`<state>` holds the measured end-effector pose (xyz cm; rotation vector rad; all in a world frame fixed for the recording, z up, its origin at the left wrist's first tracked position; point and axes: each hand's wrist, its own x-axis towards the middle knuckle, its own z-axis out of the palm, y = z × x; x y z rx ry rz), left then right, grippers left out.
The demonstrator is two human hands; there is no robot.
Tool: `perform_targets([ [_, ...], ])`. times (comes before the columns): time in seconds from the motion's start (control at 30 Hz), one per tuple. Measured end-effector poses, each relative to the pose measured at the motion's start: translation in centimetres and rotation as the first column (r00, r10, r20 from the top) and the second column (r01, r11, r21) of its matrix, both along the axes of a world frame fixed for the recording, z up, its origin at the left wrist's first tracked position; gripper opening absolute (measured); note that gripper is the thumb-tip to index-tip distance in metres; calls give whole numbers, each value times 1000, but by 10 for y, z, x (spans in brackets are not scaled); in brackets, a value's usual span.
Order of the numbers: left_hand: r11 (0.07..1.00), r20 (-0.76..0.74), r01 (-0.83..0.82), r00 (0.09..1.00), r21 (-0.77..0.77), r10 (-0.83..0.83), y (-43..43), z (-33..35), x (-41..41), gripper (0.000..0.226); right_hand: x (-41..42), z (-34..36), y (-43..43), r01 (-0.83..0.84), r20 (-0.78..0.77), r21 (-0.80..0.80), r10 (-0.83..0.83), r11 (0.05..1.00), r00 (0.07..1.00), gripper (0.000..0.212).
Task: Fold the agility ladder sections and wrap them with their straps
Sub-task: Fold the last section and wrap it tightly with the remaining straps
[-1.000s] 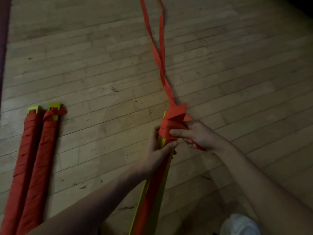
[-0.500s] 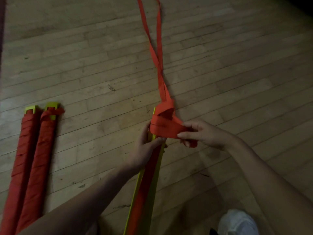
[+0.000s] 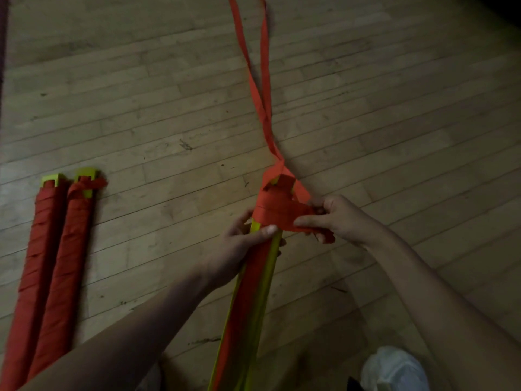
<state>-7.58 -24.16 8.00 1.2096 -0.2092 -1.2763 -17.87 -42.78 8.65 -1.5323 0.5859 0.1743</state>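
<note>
**Item: folded ladder section (image 3: 253, 306), in wrapping.**

Location: held slanting above the wooden floor (image 3: 141, 108), right of centre. The lower end is cut off at the near edge of view and the top end is raised toward the middle of the floor.

Handling (judged): The stacked rungs are taken to be light, stiff plastic, rigid along their length but liable to slide on one another until bound. The best hold is thought to be just under the wound turns, where the stack can be squeezed flat. The strap (image 3: 277, 210) is judged to be soft, limp webbing that goes slack unless tension is kept on it. It is best taken close to the bundle.

Hands: The left hand (image 3: 242, 246) is clamped round the section just below the wrapping, with the thumb laid across the front. The right hand (image 3: 341, 218) is closed on the strap, which is pinched between thumb and fingers beside the bundle.

Appearance: The rungs are yellow-green and flat, with a red band lying down their face. A few red turns are wound at the top end, and a yellow tip shows above them. Two loose strap lengths cross just beyond the tip and trail off toward the far edge.

Companion pieces: two wrapped bundles (image 3: 53, 249), fully wound in red with yellow ends, are laid side by side near the left edge.
</note>
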Motion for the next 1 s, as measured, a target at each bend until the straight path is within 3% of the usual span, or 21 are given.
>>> perform_targets([
  [0.1, 997, -88, 36, 995, -64, -42, 0, -1, 0, 42, 0, -4, 2, 41, 23, 63, -43, 997, 999, 16],
  [0.23, 977, -246, 105, 958, -185, -149, -1, -5, 4, 75, 1, -9, 7, 128, 17, 247, -137, 961, 990, 31],
  [0.43, 966, -239, 231, 938, -115, -252, -5, -6, 6, 81, 1, 4, 5, -4, -1, 335, 5, 942, 1000, 13],
  [0.57, 986, -320, 152, 933, -68, -166, -4, -14, 1, 82, 9, 11, 7, -44, 4, 332, 45, 942, 999, 14],
  [0.6, 990, -302, 137, 943, -36, -142, -6, -15, 0, 77, 10, 9, 8, -13, 7, 323, 11, 946, 1000, 13],
  [0.67, 982, -118, 165, 981, 88, -154, -10, -14, -1, 65, 12, 3, 7, 72, 4, 310, -77, 948, 997, 15],
  [0.77, 939, 126, 259, 948, 225, -292, -14, -13, -9, 67, 14, -2, 0, 180, 1, 300, -189, 937, 982, 13],
  [0.87, 943, 270, 183, 927, 277, -259, -22, -11, -22, 76, 18, 10, -7, 208, -8, 240, -212, 948, 977, 15],
  [1.0, 964, 393, 143, 892, 226, -225, -53, 24, -10, 66, 20, 60, -25, 243, 58, 112, -250, 964, 966, 13],
])
